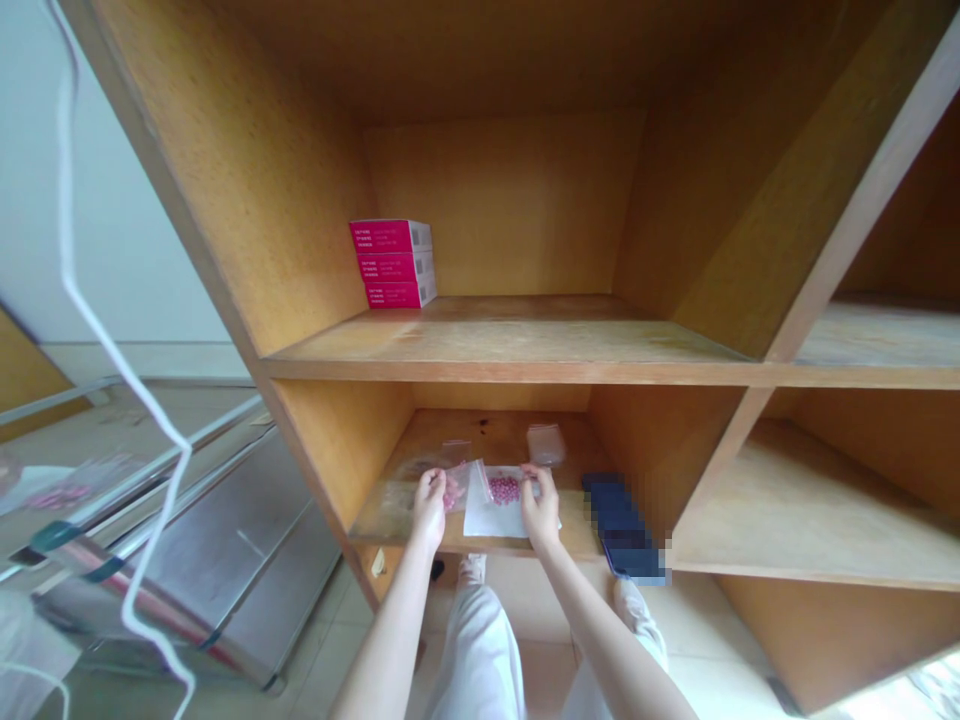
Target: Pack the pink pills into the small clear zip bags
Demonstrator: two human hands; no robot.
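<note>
Both my hands reach into the lower left compartment of a wooden shelf unit (517,368). My left hand (430,502) is closed on a small clear bag of pink pills (455,488). My right hand (538,503) rests at the right edge of a pile of loose pink pills (504,489), fingers curled and pinching at them. The pills lie on a white sheet of paper (491,516). Further back lie an empty clear bag (545,443) and another clear bag (455,449).
A stack of three pink boxes (393,263) stands at the back left of the upper shelf. A blurred dark object (624,527) lies at the right of the lower compartment. A metal cabinet (217,570) lies on the floor at left; a white cable (120,370) hangs near the camera.
</note>
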